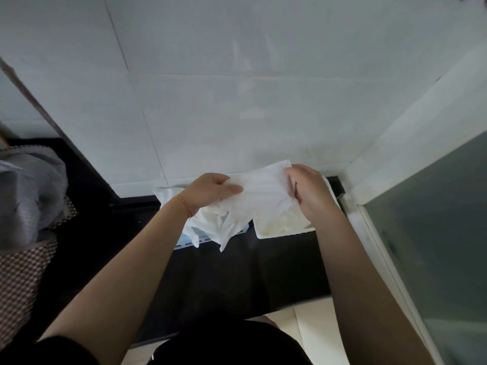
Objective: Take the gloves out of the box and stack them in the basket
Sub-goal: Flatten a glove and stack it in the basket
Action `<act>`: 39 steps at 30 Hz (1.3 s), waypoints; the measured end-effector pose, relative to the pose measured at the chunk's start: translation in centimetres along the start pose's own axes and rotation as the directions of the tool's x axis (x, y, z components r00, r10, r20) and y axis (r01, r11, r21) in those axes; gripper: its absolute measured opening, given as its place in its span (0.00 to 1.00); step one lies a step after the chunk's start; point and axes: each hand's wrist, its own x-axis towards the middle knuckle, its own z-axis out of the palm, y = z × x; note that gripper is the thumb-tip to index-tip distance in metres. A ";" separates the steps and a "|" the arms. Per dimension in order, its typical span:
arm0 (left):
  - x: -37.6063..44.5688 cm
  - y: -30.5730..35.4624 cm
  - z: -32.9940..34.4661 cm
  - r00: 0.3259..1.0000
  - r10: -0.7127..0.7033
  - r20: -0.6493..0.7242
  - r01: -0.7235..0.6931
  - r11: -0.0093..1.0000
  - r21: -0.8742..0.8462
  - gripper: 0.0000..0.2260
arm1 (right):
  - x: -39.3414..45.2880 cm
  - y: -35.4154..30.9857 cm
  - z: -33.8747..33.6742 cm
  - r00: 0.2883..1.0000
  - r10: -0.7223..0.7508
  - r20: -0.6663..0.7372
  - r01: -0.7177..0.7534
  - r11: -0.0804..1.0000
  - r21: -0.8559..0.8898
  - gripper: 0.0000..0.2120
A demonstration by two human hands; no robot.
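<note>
Both my hands hold one thin white glove (259, 196) stretched between them above the dark counter. My left hand (210, 192) pinches its left edge and my right hand (308, 191) grips its right edge; the glove's fingers hang down toward me. Under my left wrist lies the glove box (200, 237), white and blue, with more gloves spilling from it. To the right, below my right hand, sits a white basket (284, 233) with several pale gloves inside. Much of the box and the basket is hidden by the glove and my hands.
A white tiled wall (237, 88) rises right behind the box. A white frame with frosted glass (434, 219) closes off the right side. At far left stands a checked bag (23, 272) with grey cloth on it. The dark counter (237, 280) runs toward me.
</note>
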 end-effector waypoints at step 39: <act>11.9 -6.3 19.4 1.000 -0.020 0.024 -0.016 0.317 0.948 0.41 | 13.2 17.1 -10.9 0.995 -0.037 0.088 0.094 0.521 -0.848 0.15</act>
